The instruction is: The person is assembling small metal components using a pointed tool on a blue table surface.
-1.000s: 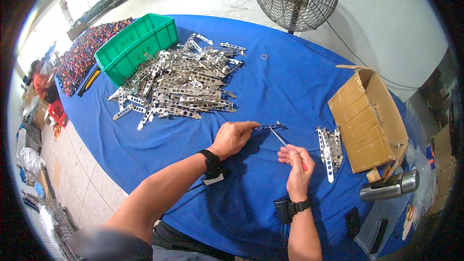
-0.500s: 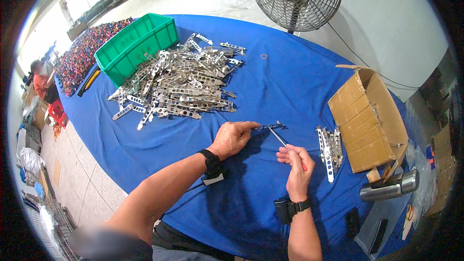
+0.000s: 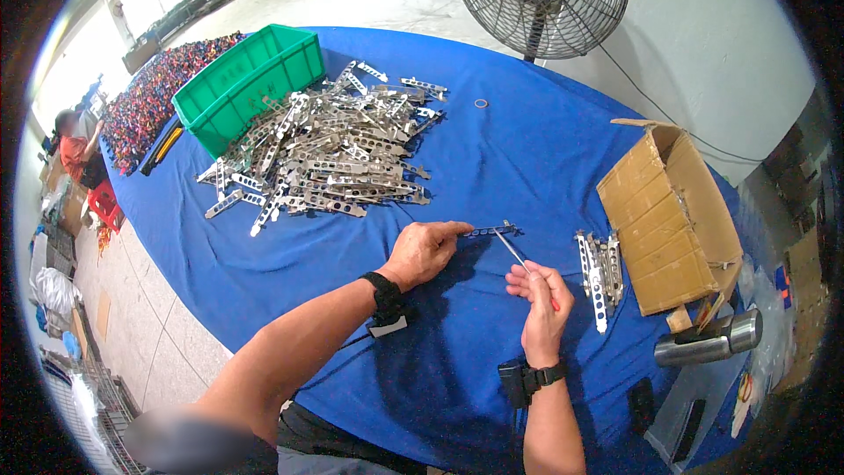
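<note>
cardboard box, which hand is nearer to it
Right. The right hand is left of the cardboard box, with a small group of metal strips between them; the left hand is farther left.

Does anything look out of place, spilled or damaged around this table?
Mildly, yes. The metal flask lies on its side near the cardboard box, whose flaps look bent, and a small ring lies alone on the blue cloth, apart from the jumbled metal strips.
</note>
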The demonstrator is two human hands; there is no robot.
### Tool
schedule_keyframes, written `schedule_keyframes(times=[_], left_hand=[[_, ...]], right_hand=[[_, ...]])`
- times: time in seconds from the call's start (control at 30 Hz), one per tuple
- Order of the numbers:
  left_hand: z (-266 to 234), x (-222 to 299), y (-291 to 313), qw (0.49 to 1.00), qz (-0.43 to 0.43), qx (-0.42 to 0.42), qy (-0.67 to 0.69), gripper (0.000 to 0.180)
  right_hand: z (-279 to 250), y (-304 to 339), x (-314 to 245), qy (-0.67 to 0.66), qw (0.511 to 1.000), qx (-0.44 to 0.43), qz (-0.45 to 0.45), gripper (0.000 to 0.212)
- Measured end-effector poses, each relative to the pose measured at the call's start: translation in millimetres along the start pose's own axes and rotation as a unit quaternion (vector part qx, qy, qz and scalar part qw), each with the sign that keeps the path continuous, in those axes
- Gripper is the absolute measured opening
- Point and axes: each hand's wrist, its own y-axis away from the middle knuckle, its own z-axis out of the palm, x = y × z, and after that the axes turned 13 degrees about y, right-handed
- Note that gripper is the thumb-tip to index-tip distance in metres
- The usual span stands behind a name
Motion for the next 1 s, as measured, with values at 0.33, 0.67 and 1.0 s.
schedule_keyframes(times=[0.33, 0.67, 1.0], left_hand=[[0.8, -3.3, 0.0, 1.0, 0.014, 0.004, 0.001, 0.029], [-1.1, 1.4, 0.1, 1.0, -0.011, -0.002, -0.002, 0.029], [0.2, 2.4, 0.3, 1.0, 0.005, 0.002, 0.004, 0.029]], right_hand=[[-0.2, 0.6, 1.5, 0.004, 1.0, -0.001, -0.012, 0.024], [-1.4, 0.4, 0.5, 0.028, 1.0, 0.0, 0.0, 0.025], [-3.0, 0.0, 1.6, 0.015, 1.0, -0.011, -0.001, 0.024]])
